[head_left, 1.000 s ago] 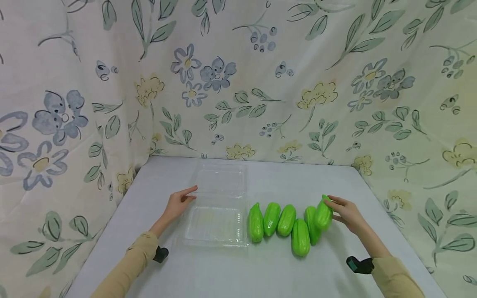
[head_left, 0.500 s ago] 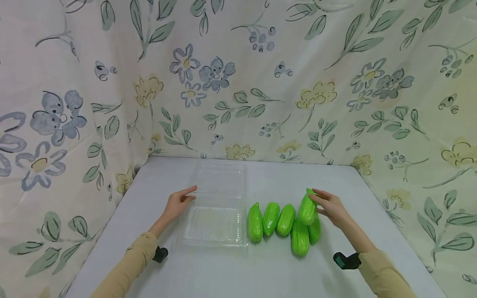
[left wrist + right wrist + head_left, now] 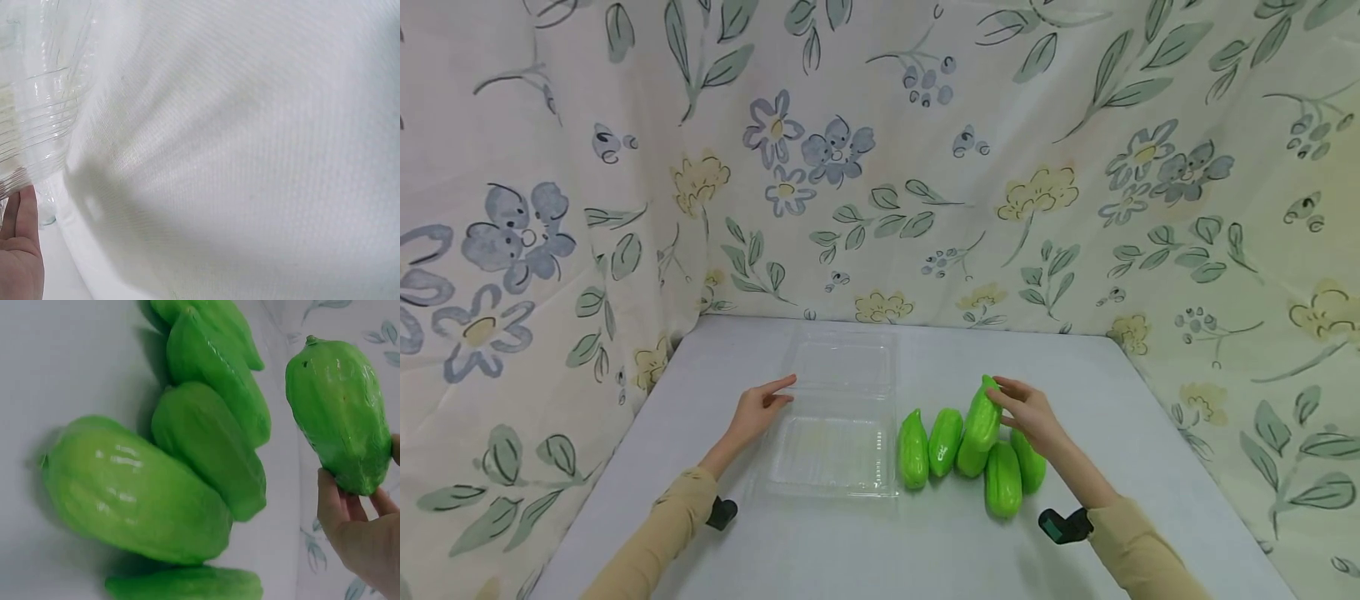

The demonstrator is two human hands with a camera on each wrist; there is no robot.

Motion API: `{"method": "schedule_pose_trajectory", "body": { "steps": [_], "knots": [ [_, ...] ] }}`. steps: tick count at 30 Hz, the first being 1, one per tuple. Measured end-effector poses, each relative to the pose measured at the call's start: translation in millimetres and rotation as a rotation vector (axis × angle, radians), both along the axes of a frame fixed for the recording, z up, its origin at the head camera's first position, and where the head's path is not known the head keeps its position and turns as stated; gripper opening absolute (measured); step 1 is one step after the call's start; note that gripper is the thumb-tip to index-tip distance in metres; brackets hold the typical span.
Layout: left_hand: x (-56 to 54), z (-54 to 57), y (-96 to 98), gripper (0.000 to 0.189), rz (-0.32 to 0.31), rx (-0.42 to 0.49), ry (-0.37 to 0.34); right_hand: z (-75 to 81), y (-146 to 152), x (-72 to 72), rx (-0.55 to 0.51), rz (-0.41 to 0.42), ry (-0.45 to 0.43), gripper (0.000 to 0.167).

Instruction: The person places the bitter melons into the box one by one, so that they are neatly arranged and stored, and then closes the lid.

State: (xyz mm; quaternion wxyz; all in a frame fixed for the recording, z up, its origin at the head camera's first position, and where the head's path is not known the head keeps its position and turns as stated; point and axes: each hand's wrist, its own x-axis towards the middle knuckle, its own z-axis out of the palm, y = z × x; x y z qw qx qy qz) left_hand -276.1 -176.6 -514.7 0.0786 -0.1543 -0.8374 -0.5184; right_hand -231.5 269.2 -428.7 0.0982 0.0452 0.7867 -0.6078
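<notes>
My right hand (image 3: 1033, 417) holds a green papaya (image 3: 979, 425) by its narrow end, raised above the others. In the right wrist view the fingers hold the lower end of this papaya (image 3: 340, 412), clear of the table. Seen from the head, it overlaps another papaya (image 3: 970, 464) lying beneath it. My left hand (image 3: 758, 412) is at the left side of an unfolded clear plastic clamshell box (image 3: 831, 454), near the fold. Its straight fingers (image 3: 26, 215) touch the box's ribbed wall in the left wrist view. Nothing lies in the box.
Left of the held papaya lie two more papayas, one at the box's right edge (image 3: 913, 450) and one beside it (image 3: 946, 442). Two others, a front papaya (image 3: 1003, 479) and a right papaya (image 3: 1030, 461), lie below my right hand. Floral cloth (image 3: 880, 167) hangs behind the white table (image 3: 865, 550).
My right hand has carried the held papaya leftward over the others, from the right end of the row to above the third from the left. The left hand and box stay put.
</notes>
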Motion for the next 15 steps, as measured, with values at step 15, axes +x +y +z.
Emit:
{"method": "schedule_pose_trajectory", "body": {
  "steps": [15],
  "knots": [
    [-1.4,-2.8,-0.6,0.039,0.005,-0.015,0.016,-7.1,-53,-1.4,-0.027,0.008,0.062,0.055]
  ]
}}
